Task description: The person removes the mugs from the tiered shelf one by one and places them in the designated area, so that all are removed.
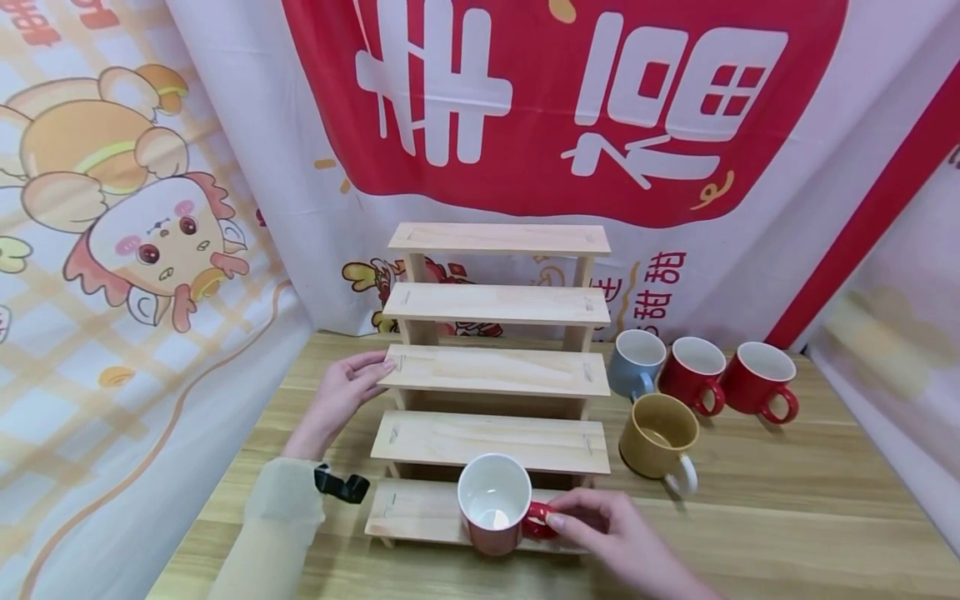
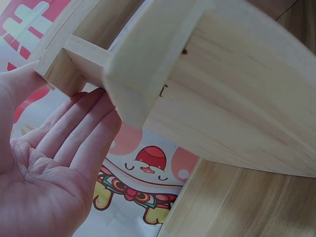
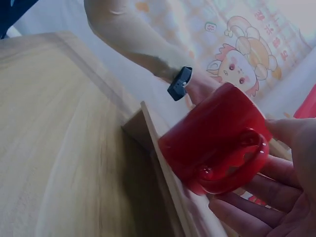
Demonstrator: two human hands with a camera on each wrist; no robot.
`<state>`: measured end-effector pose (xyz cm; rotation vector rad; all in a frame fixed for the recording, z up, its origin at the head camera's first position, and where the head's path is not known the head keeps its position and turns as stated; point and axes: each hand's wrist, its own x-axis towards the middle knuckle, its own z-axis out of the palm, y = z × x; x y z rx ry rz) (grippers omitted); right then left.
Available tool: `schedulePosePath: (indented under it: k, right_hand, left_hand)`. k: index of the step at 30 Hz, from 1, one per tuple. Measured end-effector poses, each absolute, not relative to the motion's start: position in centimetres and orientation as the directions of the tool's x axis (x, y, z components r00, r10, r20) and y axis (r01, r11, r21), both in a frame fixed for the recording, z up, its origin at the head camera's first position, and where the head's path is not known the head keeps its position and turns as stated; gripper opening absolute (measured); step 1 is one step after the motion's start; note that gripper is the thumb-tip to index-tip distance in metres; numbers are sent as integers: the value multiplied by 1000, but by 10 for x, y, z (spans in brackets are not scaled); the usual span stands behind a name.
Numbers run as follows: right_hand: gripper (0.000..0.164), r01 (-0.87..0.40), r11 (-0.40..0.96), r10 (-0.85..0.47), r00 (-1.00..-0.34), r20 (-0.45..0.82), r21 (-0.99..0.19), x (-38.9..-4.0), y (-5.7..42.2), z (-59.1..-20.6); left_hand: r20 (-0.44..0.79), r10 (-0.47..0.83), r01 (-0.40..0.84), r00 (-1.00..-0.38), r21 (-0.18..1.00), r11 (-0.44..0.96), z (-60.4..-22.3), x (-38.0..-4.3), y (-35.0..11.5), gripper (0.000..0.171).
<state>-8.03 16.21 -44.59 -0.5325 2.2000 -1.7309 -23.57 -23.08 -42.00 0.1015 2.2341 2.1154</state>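
Note:
A wooden stepped rack (image 1: pixel 491 369) with several plank tiers stands on the table. At the left end of its middle tier, my left hand (image 1: pixel 355 385) holds the plank, thumb on top and fingers underneath; in the left wrist view its fingertips meet the wood support (image 2: pixel 74 79). My right hand (image 1: pixel 611 529) pinches the handle of a red mug (image 3: pixel 217 136) with a white inside. That mug is upright at the lowest tier (image 1: pixel 420 510), overlapping its front edge in the head view. From the right wrist, its base appears right at the plank.
Right of the rack stand a light blue mug (image 1: pixel 636 362), two red mugs (image 1: pixel 686 375) and a mustard mug (image 1: pixel 656 437) with a white handle. Printed cloth (image 1: pixel 697 200) hangs behind the wood-grain table (image 1: pixel 780 492) and along both sides.

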Motion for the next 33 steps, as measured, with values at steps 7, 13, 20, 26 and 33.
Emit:
schedulePosePath:
  k: [7,13,20,26,33]
  right_hand:
    - [23,27,118,-465,-882,-79,-993,-84,158,-448]
    - [24,118,71,-485,-864,-138,-990,-89,158,-451]
    - [21,85,79,-476,-872,-113,-993,-87,155,-450]
    - [20,32,104,-444,-893,-75,-994,-83,152,-449]
    - [21,51,97,-386,-918,-85,-994,-81,150,-450]
  left_hand:
    - [-1,95,4,-996,999,49,-421,-236,-231,53]
    - [0,93,5,-996,999,46,-420,-236,-230,54]
    - [4,93,8,-996,999,42,-420,-235,-231,53]
    - [1,93,5,-996,999,40,-420,-235,-231,53]
    - [8,96,11,-995,999,35,-420,-235,-231,53]
